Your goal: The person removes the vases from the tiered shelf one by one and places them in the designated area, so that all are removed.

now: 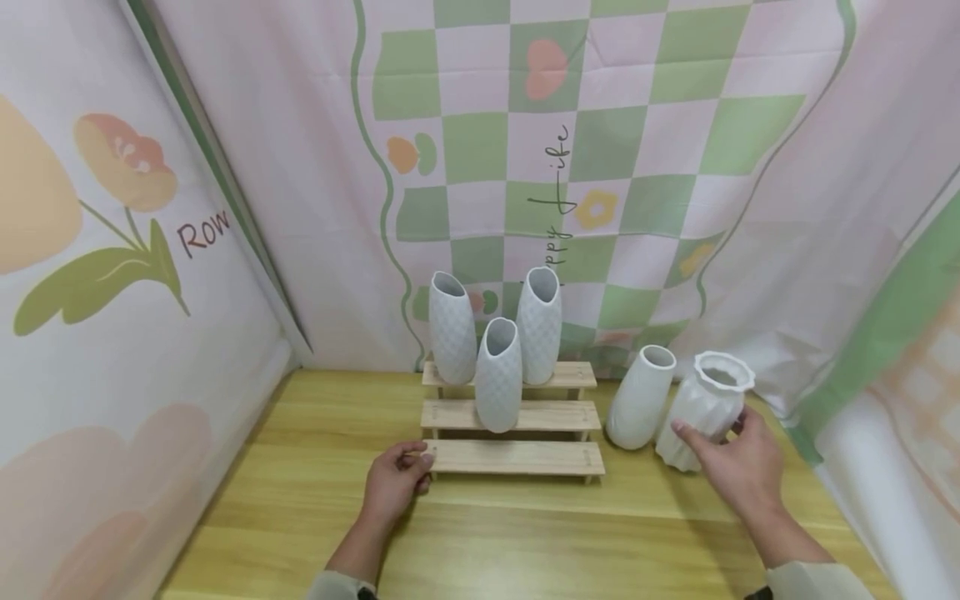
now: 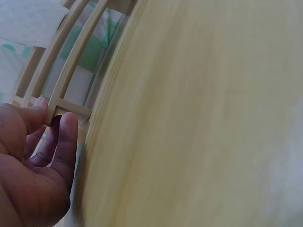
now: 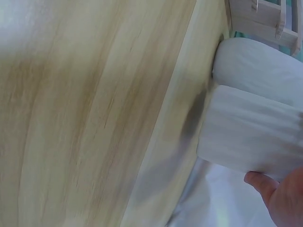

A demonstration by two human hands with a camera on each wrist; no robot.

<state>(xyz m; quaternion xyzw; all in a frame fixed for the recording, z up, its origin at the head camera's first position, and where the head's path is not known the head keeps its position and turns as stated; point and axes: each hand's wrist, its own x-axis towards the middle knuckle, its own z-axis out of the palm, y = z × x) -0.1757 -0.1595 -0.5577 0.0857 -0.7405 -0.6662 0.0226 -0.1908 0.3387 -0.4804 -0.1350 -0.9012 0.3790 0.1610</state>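
At the right of the table, my right hand point(image 1: 742, 467) grips a white ribbed vase point(image 1: 696, 417) with a scalloped rim, thumb in front and fingers behind. In the right wrist view the same vase appears with the thumb point(image 3: 262, 184) against its side. Just left of it stands a smooth white vase point(image 1: 641, 400). My left hand point(image 1: 393, 483) pinches the left end of the lowest step of a wooden three-step stand point(image 1: 517, 457). Two white textured vases, one left point(image 1: 453, 333) and one right point(image 1: 540, 333), stand on the top step; a third point(image 1: 499, 379) is on the middle step.
The wooden table point(image 1: 510, 542) extends in front of the stand. A checked cloth point(image 1: 480, 150) hangs close behind, and a printed panel point(image 1: 112, 333) closes off the left side. More cloth point(image 1: 877, 467) hangs at the right edge.
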